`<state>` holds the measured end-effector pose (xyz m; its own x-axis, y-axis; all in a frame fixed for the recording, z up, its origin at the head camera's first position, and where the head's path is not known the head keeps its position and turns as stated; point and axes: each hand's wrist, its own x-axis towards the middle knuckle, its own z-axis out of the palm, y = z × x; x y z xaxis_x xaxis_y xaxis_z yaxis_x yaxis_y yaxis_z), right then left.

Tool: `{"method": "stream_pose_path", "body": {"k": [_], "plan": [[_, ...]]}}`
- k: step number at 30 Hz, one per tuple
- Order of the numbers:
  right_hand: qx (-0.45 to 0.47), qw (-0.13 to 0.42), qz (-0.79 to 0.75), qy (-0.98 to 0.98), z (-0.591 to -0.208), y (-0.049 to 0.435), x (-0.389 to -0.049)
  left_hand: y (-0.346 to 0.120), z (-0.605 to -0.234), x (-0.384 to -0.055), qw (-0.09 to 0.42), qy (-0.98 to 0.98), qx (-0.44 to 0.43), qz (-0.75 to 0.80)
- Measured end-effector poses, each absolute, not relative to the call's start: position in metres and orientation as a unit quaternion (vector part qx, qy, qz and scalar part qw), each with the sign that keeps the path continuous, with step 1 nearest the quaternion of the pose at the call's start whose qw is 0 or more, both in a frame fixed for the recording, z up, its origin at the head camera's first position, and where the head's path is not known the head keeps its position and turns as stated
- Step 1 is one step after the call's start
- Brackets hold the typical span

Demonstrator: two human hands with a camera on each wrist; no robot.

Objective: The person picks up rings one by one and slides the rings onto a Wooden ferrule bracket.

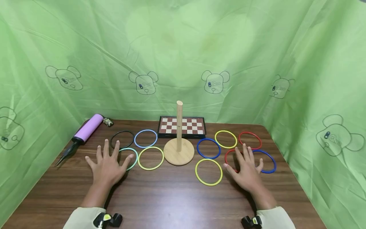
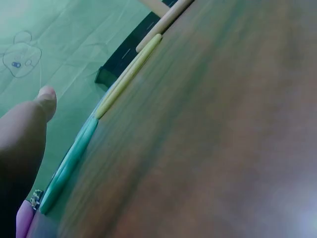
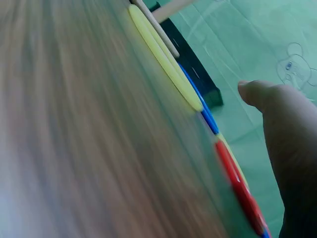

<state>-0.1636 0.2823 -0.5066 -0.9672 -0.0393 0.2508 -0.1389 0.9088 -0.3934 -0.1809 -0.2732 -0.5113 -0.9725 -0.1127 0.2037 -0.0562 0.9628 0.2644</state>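
As our left hand (image 1: 106, 169) and right hand (image 1: 248, 171) spread their fingers, a turquoise ring (image 2: 70, 164) lies left of the wooden peg stand (image 1: 179, 140), a red ring (image 3: 240, 187) right; we judge both light and stiff, best pinched by the rim.

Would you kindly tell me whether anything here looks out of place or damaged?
Nothing looks spilled or damaged: the wooden post stands upright and the rings lie flat. The one mild oddity is the purple pump-like tool, lying aslant near the left edge of the table, matching neither rings nor post.
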Motion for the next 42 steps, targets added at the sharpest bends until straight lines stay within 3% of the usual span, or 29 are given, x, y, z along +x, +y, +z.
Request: {"method": "stream_pose_path", "body": {"k": [11,20,42], "plan": [[0.115,0.16,0.269,-0.943,-0.511,0.233,-0.183,-0.271,-0.509,-0.219,0.08,-0.983,0.066,-0.152],[0.14,0.128,0.267,-0.945,-0.508,0.198,-0.193,-0.27,-0.507,-0.24,0.048,-0.987,0.066,-0.137],[0.172,0.077,0.226,-0.956,-0.507,0.166,-0.223,-0.286,-0.507,-0.258,-0.003,-0.988,0.065,-0.143]]}}
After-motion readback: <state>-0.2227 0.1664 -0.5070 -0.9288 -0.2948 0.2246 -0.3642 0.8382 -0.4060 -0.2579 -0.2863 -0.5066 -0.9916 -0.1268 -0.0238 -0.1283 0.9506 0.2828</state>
